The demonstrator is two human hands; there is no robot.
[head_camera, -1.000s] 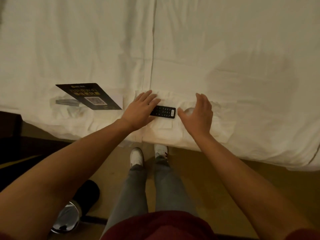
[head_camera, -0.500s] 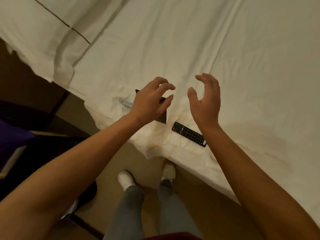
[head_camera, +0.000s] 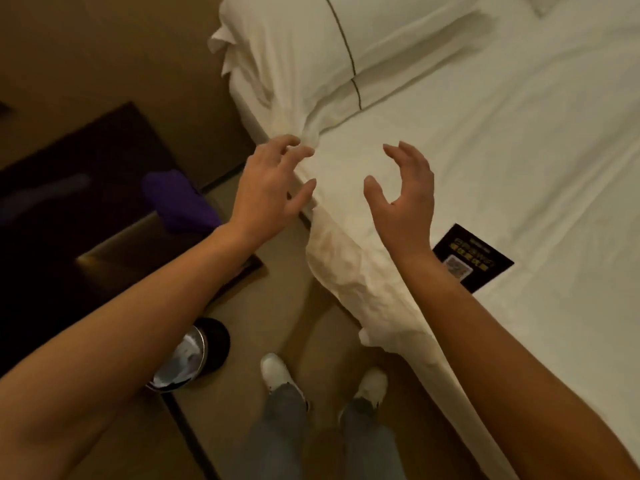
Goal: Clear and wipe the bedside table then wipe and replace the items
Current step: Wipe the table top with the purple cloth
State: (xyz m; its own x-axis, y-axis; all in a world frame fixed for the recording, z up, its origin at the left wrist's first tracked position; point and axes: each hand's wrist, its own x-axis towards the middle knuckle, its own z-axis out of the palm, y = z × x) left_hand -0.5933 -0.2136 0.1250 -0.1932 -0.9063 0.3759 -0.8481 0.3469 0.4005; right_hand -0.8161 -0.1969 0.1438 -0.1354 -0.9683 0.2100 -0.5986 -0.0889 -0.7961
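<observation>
The dark bedside table (head_camera: 69, 174) stands at the left, with a purple cloth (head_camera: 180, 202) lying on its near right corner. A black card with a QR code (head_camera: 472, 259) lies on the white bed (head_camera: 519, 150), partly hidden behind my right forearm. My left hand (head_camera: 273, 192) hovers over the bed's edge, between the table and the bed, fingers loosely curled and holding nothing. My right hand (head_camera: 403, 199) hovers above the sheet beside it, fingers also loosely curled and empty. The remote is out of sight.
A pillow (head_camera: 311, 57) lies at the head of the bed. A small bin with a shiny lid (head_camera: 188, 355) stands on the floor below the table. My feet in white shoes (head_camera: 277, 370) stand between the bin and the bed.
The view has swung left toward the bedside table and the pillow. Both hands lifted off the bed and moved left with it. The remote has dropped out of view.
</observation>
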